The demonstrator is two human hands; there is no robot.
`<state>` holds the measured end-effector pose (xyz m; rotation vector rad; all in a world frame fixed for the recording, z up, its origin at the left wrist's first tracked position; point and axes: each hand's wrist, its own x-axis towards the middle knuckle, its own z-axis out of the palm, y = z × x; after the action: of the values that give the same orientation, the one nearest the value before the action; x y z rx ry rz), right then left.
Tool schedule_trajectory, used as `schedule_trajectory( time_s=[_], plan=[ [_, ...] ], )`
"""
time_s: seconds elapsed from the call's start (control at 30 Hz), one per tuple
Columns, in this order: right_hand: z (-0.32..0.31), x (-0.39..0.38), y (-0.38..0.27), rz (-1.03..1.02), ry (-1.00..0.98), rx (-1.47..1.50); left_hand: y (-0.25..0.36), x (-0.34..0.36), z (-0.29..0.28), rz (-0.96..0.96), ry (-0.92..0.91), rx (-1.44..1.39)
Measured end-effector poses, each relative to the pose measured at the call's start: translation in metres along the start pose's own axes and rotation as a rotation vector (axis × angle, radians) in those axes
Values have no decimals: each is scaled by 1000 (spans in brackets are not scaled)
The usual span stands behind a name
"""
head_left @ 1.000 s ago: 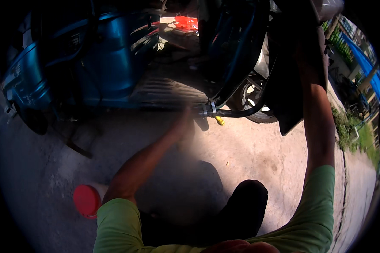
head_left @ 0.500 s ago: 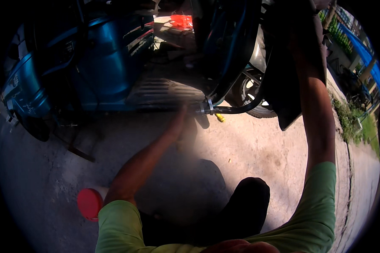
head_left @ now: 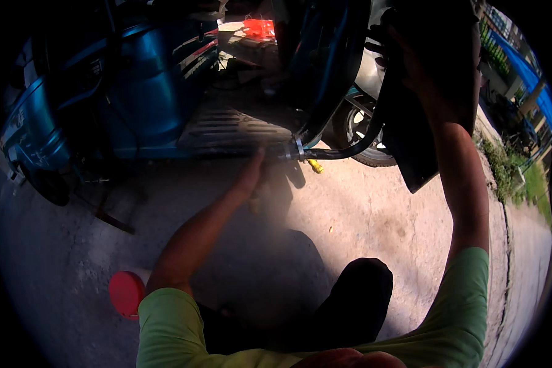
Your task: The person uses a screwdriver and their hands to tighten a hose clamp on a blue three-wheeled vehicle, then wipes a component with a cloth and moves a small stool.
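A blue electric tricycle or scooter (head_left: 144,92) stands side-on in front of me. Its ribbed footboard (head_left: 233,127) has a black tube (head_left: 211,151) along the near edge, with a metal clamp (head_left: 300,148) farther right. My left hand (head_left: 255,169) is at that tube, thumb up against it and fingers closed, mostly out of sight in shadow. My right hand (head_left: 412,58) reaches up to a large dark panel (head_left: 424,162) at the right. Dark finger shapes seem to stick out past its left edge, but deep shadow hides their hold.
A red-lidded tub (head_left: 127,294) stands on the concrete by my left elbow. Beyond the bent tube is a wheel (head_left: 363,138); a small yellow object (head_left: 315,166) lies near the clamp. Far behind shows red plastic (head_left: 259,29). A curb with plants (head_left: 506,175) runs along the right.
My left hand has shifted slightly left along the tube and looks less blurred. My right forearm sits a little lower, and dark finger shapes now show at the panel's left edge.
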<state>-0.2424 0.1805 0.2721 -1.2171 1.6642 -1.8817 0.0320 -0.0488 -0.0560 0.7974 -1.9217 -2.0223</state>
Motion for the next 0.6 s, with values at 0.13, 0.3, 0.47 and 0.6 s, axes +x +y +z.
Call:
schedule_trajectory(
  time_s=[0.13, 0.3, 0.47, 0.6],
  plan=[
    [1, -3, -7, 6, 39, -54, 0, 3, 4, -21, -15, -14],
    [11, -4, -2, -38, 121, -29, 1, 2, 3, 12, -26, -16],
    [9, 1, 7, -23, 143, 10, 0, 4, 2, -18, 16, 5],
    [-9, 7, 3, 10, 4, 21, 2, 4, 6, 18, -22, 2]
  ],
)
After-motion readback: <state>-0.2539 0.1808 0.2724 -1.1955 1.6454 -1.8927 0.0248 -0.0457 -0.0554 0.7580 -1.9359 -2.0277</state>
